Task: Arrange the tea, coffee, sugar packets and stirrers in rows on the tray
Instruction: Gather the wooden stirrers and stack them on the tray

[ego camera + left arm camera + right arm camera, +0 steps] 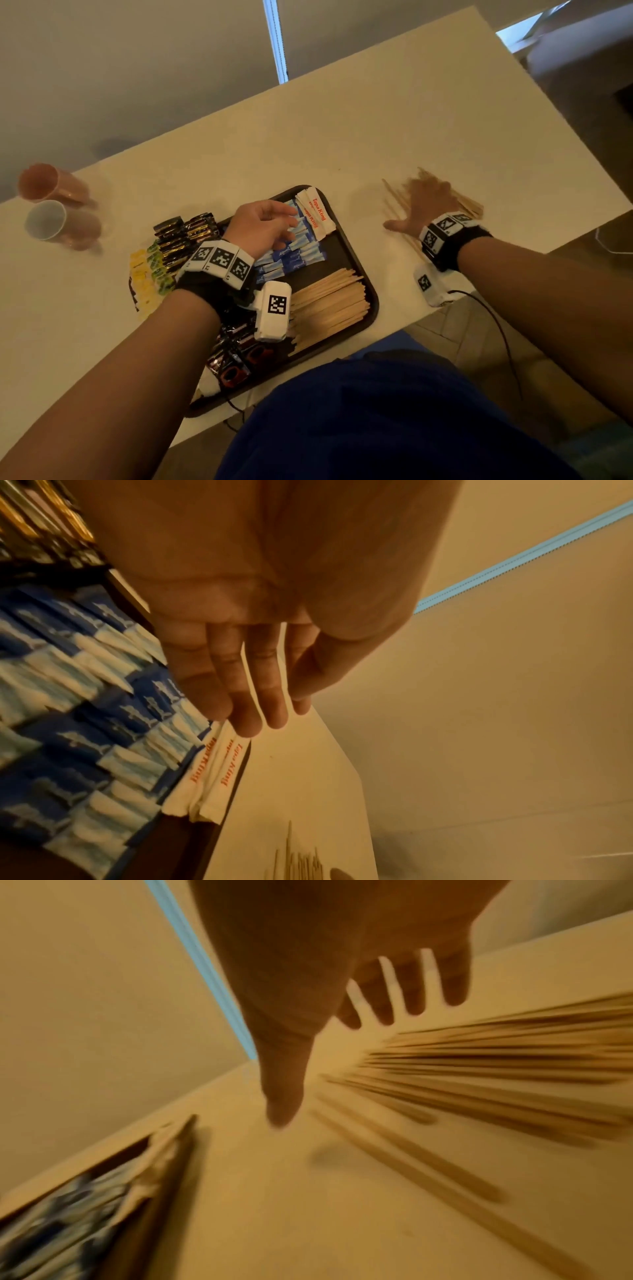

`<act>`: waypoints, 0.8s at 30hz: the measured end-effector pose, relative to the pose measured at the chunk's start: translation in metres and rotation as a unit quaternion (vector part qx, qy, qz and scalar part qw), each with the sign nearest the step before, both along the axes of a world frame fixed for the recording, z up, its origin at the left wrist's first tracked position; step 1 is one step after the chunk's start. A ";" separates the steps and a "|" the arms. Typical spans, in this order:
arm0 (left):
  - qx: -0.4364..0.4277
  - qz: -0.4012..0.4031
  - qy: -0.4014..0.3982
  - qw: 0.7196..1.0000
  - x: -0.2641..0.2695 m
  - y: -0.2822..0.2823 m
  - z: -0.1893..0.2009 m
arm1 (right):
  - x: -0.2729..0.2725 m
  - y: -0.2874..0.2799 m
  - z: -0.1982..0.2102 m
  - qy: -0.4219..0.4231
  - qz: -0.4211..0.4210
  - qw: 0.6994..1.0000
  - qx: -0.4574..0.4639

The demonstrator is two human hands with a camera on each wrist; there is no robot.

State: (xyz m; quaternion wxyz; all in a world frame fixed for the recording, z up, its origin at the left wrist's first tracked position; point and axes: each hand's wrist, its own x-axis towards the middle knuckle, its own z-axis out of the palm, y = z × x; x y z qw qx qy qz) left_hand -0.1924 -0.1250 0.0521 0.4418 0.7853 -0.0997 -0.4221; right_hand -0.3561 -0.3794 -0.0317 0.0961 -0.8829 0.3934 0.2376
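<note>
A dark tray point(371, 291) on the white table holds blue sugar packets point(298, 258), white packets with red print point(317, 214), a row of wooden stirrers point(329, 305), and dark coffee packets point(236, 356) at the near end. My left hand point(270, 222) hovers over the blue packets point(85, 710) with relaxed fingers point(246, 723), holding nothing. My right hand point(418, 209) is spread flat over a loose pile of stirrers point(469, 205) on the table right of the tray; in the right wrist view its fingers point(414, 999) are straight above the blurred stirrers point(496, 1069).
Black-and-gold packets point(186, 240) and yellow and green tea packets point(149, 277) lie at the tray's left side. Two paper cups point(51, 205) lie on their sides at the table's far left. The table's right edge point(582, 236) runs just beyond the loose stirrers.
</note>
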 end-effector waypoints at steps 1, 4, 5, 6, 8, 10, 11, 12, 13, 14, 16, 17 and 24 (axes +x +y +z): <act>0.001 0.000 0.003 1.000 -0.003 -0.007 -0.001 | -0.012 -0.007 -0.005 0.041 -0.031 0.999 0.011; 0.003 0.005 0.013 1.000 -0.010 -0.026 -0.004 | -0.034 -0.018 -0.013 0.094 -0.096 0.990 0.041; 0.003 0.004 0.015 1.000 -0.011 -0.031 -0.005 | -0.036 -0.022 -0.015 0.093 -0.103 0.989 0.041; 0.003 0.002 0.016 1.000 -0.012 -0.036 -0.005 | -0.036 -0.026 -0.015 0.091 -0.104 0.990 0.041; 0.009 0.002 0.016 1.000 -0.014 -0.046 -0.007 | -0.033 -0.034 -0.015 0.085 -0.095 0.991 0.044; 0.016 0.004 0.016 1.000 -0.016 -0.053 -0.008 | -0.028 -0.038 -0.013 0.080 -0.072 0.993 0.041; 0.019 0.003 0.015 1.000 -0.018 -0.057 -0.009 | -0.025 -0.038 -0.012 0.079 -0.058 0.994 0.039; 0.022 0.000 0.012 1.000 -0.019 -0.060 -0.010 | -0.021 -0.038 -0.010 0.075 -0.043 0.996 0.036; 0.025 -0.001 0.012 1.000 -0.020 -0.063 -0.012 | -0.018 -0.037 -0.008 0.067 -0.029 0.997 0.033; 0.025 -0.001 0.014 1.000 -0.021 -0.065 -0.014 | -0.016 -0.035 -0.007 0.057 -0.014 0.998 0.031; 0.028 0.004 0.022 0.999 -0.025 -0.070 -0.018 | -0.013 -0.030 -0.006 0.039 0.017 0.998 0.035; 0.030 0.004 0.023 0.999 -0.026 -0.072 -0.021 | -0.012 -0.027 -0.007 0.031 0.032 0.998 0.040; 0.068 -0.018 0.008 0.998 -0.037 -0.071 -0.037 | -0.005 -0.015 -0.017 0.001 0.108 0.989 0.100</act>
